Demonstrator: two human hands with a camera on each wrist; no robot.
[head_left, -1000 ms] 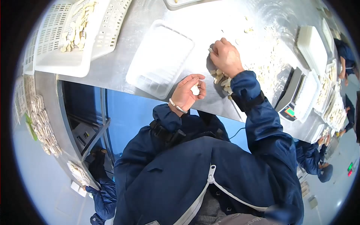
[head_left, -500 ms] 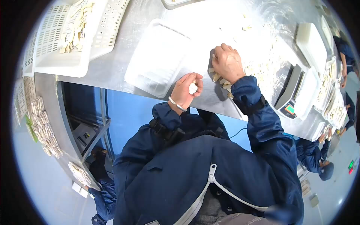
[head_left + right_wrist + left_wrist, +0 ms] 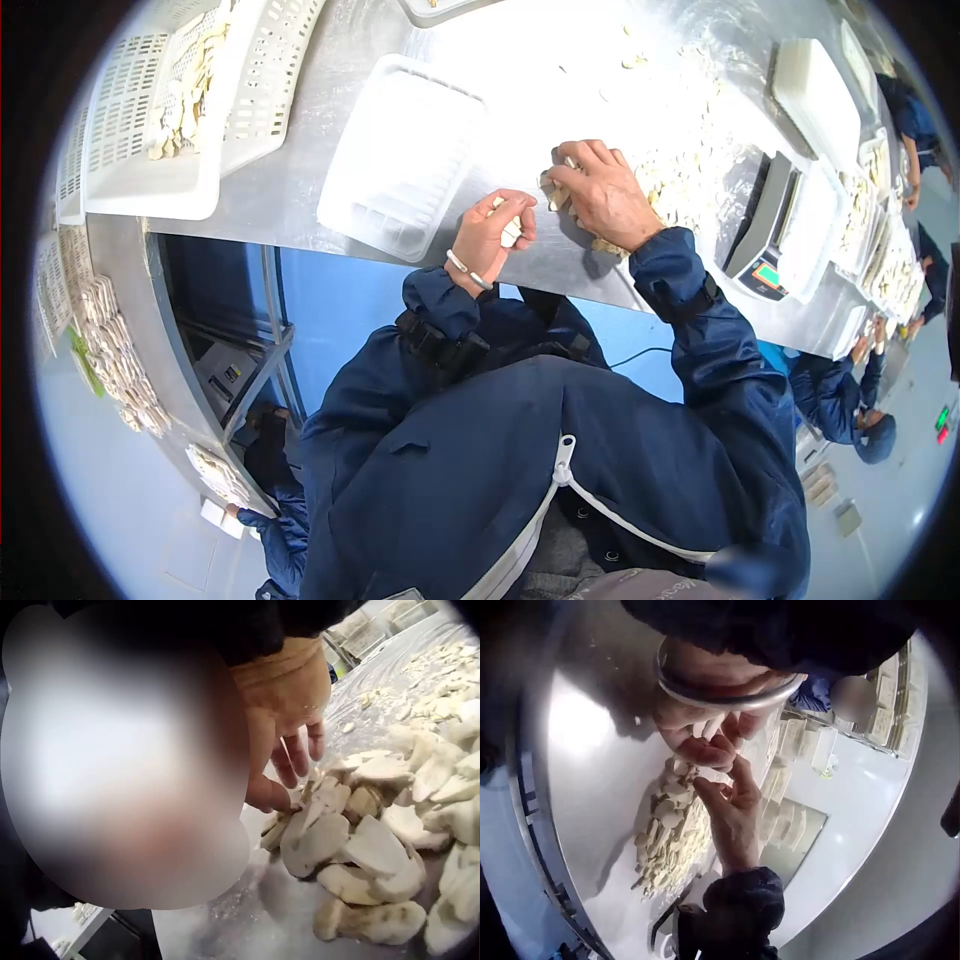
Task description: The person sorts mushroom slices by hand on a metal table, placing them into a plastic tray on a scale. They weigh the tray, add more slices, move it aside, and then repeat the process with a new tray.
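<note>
Curled around white slices (image 3: 509, 232), my left hand (image 3: 484, 242) is just above the table's near edge. To its right, my right hand (image 3: 608, 202) bends over pale slices (image 3: 558, 196) and pinches some at its fingertips. The right wrist view shows the right hand (image 3: 289, 712) with its thumb against a heap of pale, brown-edged slices (image 3: 319, 844). In the left wrist view, the left hand (image 3: 697, 739) appears above the right hand (image 3: 736, 817), beside the heap (image 3: 671, 832). The left palm is partly hidden.
A translucent tray (image 3: 400, 160) lies left of the hands, and a perforated white basket (image 3: 150, 195) stands farther left. To the right are a scale (image 3: 765, 230) and stacked trays (image 3: 815, 100). Loose slices (image 3: 690, 170) are scattered on the metal table (image 3: 290, 205).
My right hand has moved down toward the table's near edge, its fingers now over slices nearer my left hand. The left hand still holds its slices and has shifted slightly left.
</note>
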